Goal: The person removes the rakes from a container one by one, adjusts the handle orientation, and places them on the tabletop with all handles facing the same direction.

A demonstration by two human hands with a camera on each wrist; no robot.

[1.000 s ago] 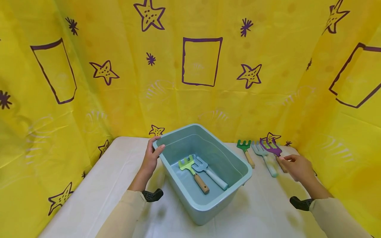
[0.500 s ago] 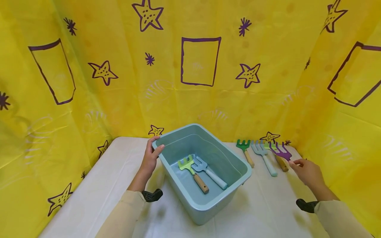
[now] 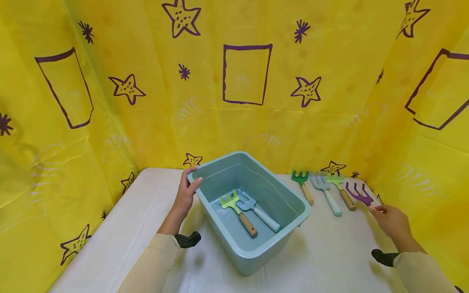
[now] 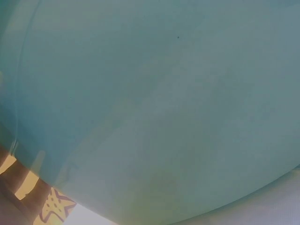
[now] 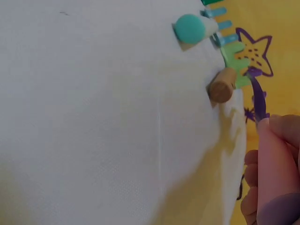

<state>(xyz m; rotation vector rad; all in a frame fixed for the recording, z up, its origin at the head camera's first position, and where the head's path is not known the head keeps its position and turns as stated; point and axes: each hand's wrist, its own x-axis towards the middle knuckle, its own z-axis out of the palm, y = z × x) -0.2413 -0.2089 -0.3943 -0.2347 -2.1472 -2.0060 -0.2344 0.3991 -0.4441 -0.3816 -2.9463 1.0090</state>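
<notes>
My left hand (image 3: 185, 197) grips the rim at the left corner of a grey-blue plastic tub (image 3: 256, 262), thumb over the inner side. Inside the tub lie a light green hand rake (image 3: 248, 226) with a wooden handle and a pale blue hand fork (image 3: 267, 219), side by side. At the right, my right hand (image 3: 393, 223) holds a purple hand fork (image 3: 363, 198) by its pink handle (image 5: 279, 173), tines pointing away. In the left wrist view the tub's wall (image 4: 164, 108) fills most of the picture.
Beside the purple fork, a light green rake (image 3: 346, 198), a pale blue fork (image 3: 332, 203) and a dark green rake (image 3: 307, 195) lie in a row on the white table (image 3: 322, 252). Yellow patterned curtains (image 3: 245, 130) enclose the back and sides.
My right hand has carried the purple fork to the right and nearer, from over the light green rake to the row's right end. The left hand and tub have stayed put.
</notes>
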